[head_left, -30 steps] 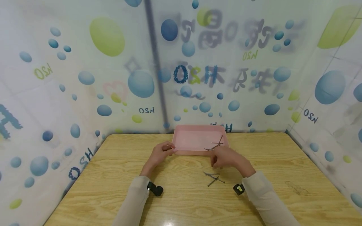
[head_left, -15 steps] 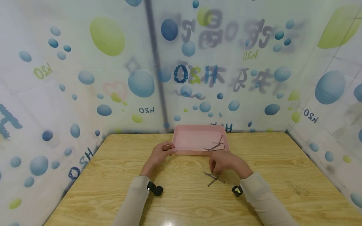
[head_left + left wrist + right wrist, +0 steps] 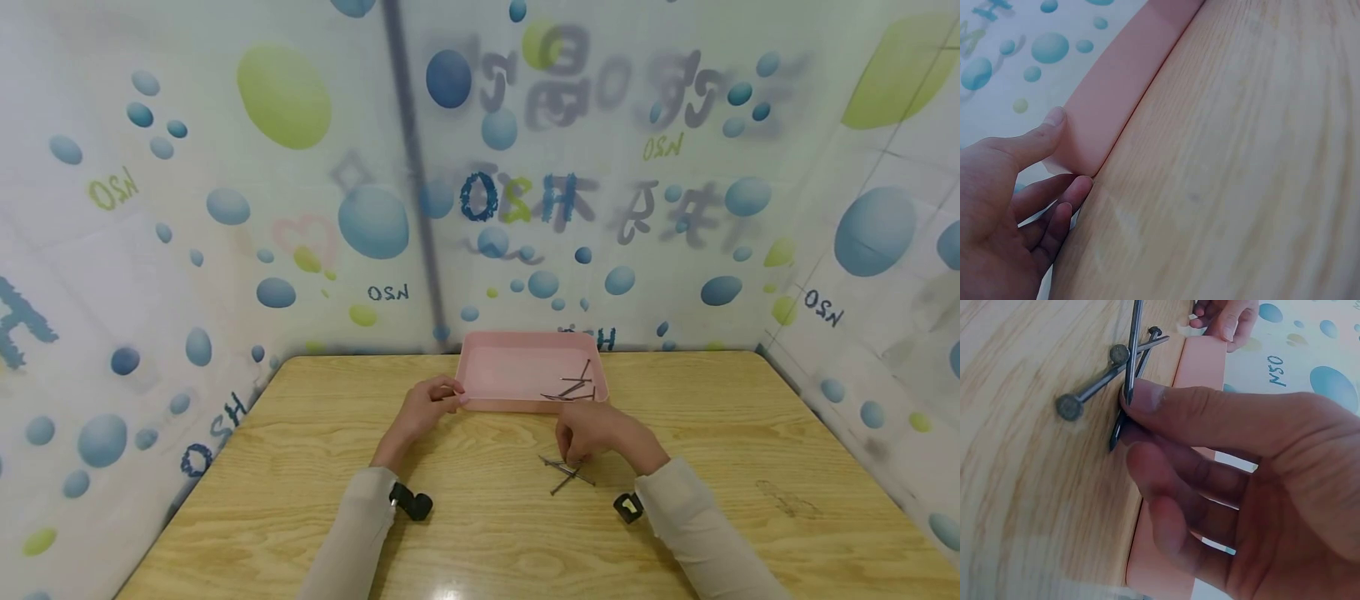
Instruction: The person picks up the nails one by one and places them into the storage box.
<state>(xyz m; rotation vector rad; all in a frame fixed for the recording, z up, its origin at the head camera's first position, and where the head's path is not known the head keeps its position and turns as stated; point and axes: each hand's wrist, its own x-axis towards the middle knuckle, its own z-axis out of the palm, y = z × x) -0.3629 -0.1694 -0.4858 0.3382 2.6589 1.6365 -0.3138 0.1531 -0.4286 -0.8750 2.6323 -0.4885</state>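
Observation:
My left hand (image 3: 422,410) holds the near left corner of a shallow pink tray (image 3: 498,368). In the left wrist view its thumb lies on the tray's wall (image 3: 1113,81), and the other fingers bend at the corner. Just in front of the tray, my right hand (image 3: 600,433) reaches down to a small crossed pile of nails (image 3: 561,490) on the table. Its thumb and forefinger pinch one dark metal nail (image 3: 1134,337) there; the forefinger's tip is partly hidden. Several more nails (image 3: 576,387) lie inside the tray near its right end.
The wood-grain table (image 3: 300,517) ends at a curtain (image 3: 637,292) printed with blue and green spots, close behind the tray. More printed sheeting stands at both sides. Black wrist cameras (image 3: 411,502) sit at the cuffs of both pale sleeves (image 3: 348,533).
My right hand has come down from the tray's front edge to the nails on the table. One more nail shows at the tray's right end. The left hand has stayed put.

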